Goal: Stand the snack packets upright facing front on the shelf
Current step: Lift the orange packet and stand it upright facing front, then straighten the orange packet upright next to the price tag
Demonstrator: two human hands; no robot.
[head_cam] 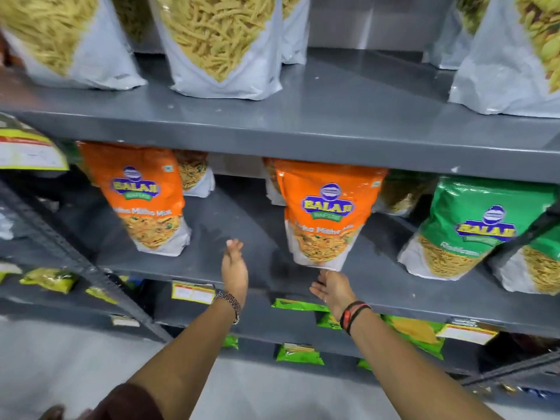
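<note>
- Orange Balaji packet (325, 216) stands upright, facing front, near the middle shelf's (242, 225) front edge.
- Right hand (335, 291), grip spread wide and empty, fingertips at that packet's bottom edge; contact unclear.
- Left hand (235, 268), grip flat and empty, hovers over bare shelf between it and a second orange packet (142, 201) to the left.
- Green Balaji packet (472, 228) stands to the right.

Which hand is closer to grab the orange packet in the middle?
Probably the right hand. Its fingertips are just under the bottom edge of the middle orange packet, while the left hand is open over bare shelf beside it.
</note>
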